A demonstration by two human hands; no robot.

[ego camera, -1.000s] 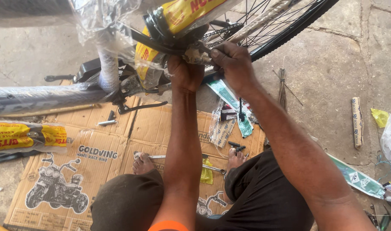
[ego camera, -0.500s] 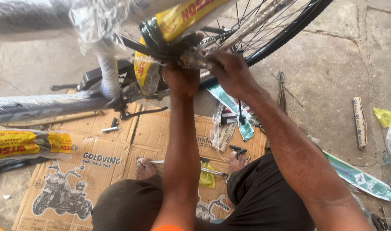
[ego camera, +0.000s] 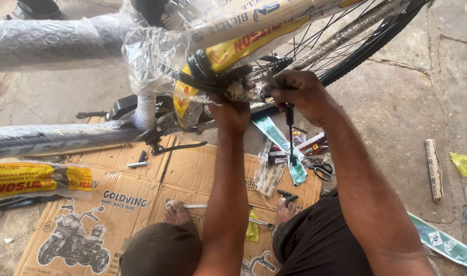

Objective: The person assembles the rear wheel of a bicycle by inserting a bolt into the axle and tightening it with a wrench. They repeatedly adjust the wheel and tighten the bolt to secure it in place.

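A bicycle frame [ego camera: 228,48] wrapped in clear plastic and yellow paper hangs in front of me. My left hand [ego camera: 232,111] reaches up and grips a plastic-covered part by the black round fitting under the frame. My right hand [ego camera: 301,92] is closed beside it, next to the spoked wheel [ego camera: 356,38]. It holds a thin dark tool [ego camera: 290,134] whose shaft points down from the fist. Both hands are close together, almost touching.
I sit on a flattened cardboard sheet [ego camera: 90,204] with my bare feet [ego camera: 176,213] on it. Scissors [ego camera: 323,171], small packets [ego camera: 307,145], a spanner [ego camera: 192,206] and a yellow wrapped packet [ego camera: 34,179] lie around. A bubble-wrapped tube [ego camera: 54,138] runs left.
The view has tilted, so the bicycle sits lower in the picture. Both hands stay at the same spot on the frame. The tool now shows below my right fist.
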